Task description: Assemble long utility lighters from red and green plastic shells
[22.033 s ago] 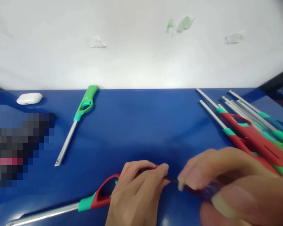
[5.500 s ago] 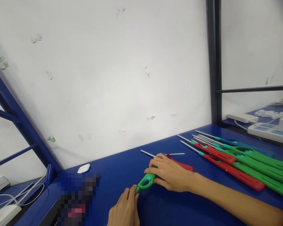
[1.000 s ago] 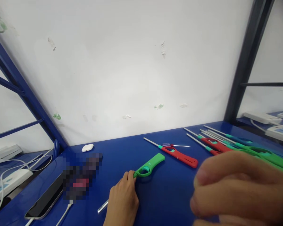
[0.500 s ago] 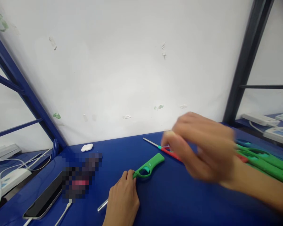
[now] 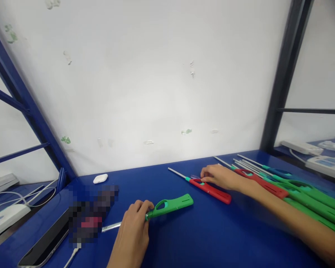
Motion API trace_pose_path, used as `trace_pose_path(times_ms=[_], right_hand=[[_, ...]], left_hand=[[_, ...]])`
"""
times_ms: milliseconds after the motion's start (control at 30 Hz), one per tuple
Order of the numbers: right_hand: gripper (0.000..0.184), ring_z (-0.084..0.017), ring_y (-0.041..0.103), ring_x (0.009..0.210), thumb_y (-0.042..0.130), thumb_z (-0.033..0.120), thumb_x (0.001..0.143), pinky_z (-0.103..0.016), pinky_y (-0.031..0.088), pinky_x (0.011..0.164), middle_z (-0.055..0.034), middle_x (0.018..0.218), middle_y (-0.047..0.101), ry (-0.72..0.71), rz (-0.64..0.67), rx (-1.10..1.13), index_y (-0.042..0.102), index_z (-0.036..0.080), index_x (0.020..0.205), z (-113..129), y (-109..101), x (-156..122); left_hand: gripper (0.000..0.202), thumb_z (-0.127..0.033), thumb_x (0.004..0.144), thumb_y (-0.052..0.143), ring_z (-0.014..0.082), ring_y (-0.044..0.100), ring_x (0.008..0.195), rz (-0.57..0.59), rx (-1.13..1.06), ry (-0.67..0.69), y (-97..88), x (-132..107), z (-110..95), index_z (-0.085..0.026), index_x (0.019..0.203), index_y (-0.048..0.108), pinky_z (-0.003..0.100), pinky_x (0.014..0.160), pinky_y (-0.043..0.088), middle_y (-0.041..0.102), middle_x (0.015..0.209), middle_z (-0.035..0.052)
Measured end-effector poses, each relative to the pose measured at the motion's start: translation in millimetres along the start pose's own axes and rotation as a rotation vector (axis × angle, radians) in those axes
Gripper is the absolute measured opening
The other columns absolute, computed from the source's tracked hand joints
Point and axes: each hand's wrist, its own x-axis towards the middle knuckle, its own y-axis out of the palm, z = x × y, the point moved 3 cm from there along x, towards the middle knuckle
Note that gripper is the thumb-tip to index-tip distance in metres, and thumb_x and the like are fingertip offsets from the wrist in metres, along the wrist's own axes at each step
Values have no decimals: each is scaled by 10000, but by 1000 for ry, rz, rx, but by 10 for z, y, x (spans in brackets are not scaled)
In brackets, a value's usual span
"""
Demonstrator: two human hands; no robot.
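Note:
My left hand [image 5: 135,223] is closed around the neck of a green gas lighter [image 5: 174,204], which lies on the blue table. The lighter's metal tube pokes out to the left of the hand, and its handle points right. My right hand [image 5: 216,175] rests behind a red gas lighter [image 5: 217,193], fingers curled and fingertips pressed together near its trigger opening. Beside those fingertips lies a small clear purplish thing [image 5: 194,176], too small to name. What the right fingers hold, if anything, is hidden.
On the right lie several green lighters [image 5: 321,203] and another red lighter [image 5: 268,185] under my right forearm. A white earbud case [image 5: 100,178], a black phone [image 5: 48,234] and a blurred-out item with a white cable are on the left. A white wall [image 5: 145,74] stands behind.
My right hand has come down from a raised, blurred position to the table behind the red lighter. My left hand has shifted left, turning the green lighter flatter.

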Motion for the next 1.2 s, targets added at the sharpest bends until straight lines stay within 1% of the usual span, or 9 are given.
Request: trace_pose_path(times_ms=[167, 333, 500, 700, 800, 900, 1000, 1100, 1200], right_hand=[[317, -235, 665, 825, 516, 449, 977, -306, 450, 723, -77, 898, 733, 11, 4, 8, 716, 213, 911, -12, -9, 17], [275, -232, 657, 905, 491, 367, 982, -307, 465, 821, -90, 982, 713, -5, 23, -16, 717, 214, 1010, -40, -24, -10], [212, -235, 659, 912, 516, 291, 965, -316, 458, 798, -88, 1011, 705, 12, -34, -45, 684, 212, 1069, 15, 37, -20], [183, -281, 685, 909, 472, 188, 967, -355, 451, 784, -136, 949, 731, 34, -177, 7, 652, 163, 981, 118, 12, -41], [257, -267, 693, 864, 418, 222, 1008, -369, 481, 773, -110, 872, 733, 39, -272, 132, 587, 150, 1188, 166, -108, -64], [430, -206, 696, 784, 342, 324, 1057, -356, 539, 741, -83, 944, 736, 8, -327, 302, 374, 172, 1458, 319, -214, -74], [654, -198, 710, 768, 462, 392, 1016, -362, 581, 697, -69, 959, 709, -79, -315, 681, 187, 185, 1571, 581, -227, -97], [730, -195, 721, 755, 638, 394, 943, -356, 588, 694, -9, 877, 666, -165, -251, 1061, 261, 241, 1549, 850, -131, -160], [613, -174, 730, 757, 678, 360, 936, -324, 587, 696, 16, 891, 624, -210, -222, 1109, 364, 281, 1457, 1018, 4, -230]], left_hand=[[367, -61, 815, 569, 232, 626, 969, 203, -187, -24, -49, 82, 50, -223, 1121, 691, 370, 916, 467, 660, 1028, 52], [432, -145, 786, 621, 236, 618, 1067, 282, -304, -55, -105, 49, 151, -265, 1193, 698, 367, 995, 466, 678, 1100, 38], [466, -136, 794, 617, 229, 635, 1103, 225, -302, 22, -100, -54, 92, -319, 1216, 691, 376, 1013, 500, 664, 1156, 27], [594, -259, 904, 641, 296, 484, 1389, 133, -220, 127, 35, -65, -182, -367, 1473, 505, 511, 1170, 403, 443, 1540, 64], [561, -219, 930, 622, 302, 477, 1379, 162, -150, 191, 103, -22, -278, -322, 1472, 522, 530, 1178, 386, 515, 1482, 85], [453, -167, 970, 555, 270, 561, 1242, 172, -100, 241, 132, 9, -295, -265, 1411, 591, 512, 1159, 405, 612, 1337, 87], [439, -142, 989, 504, 265, 566, 1214, 151, -75, 241, 143, 10, -266, -222, 1412, 586, 526, 1174, 378, 611, 1320, 96], [440, -143, 997, 476, 275, 549, 1243, 132, -70, 233, 151, -5, -253, -210, 1421, 574, 521, 1164, 393, 595, 1340, 103], [446, -141, 995, 468, 281, 547, 1261, 129, -64, 227, 151, -13, -266, -210, 1423, 573, 516, 1158, 405, 596, 1347, 106]])
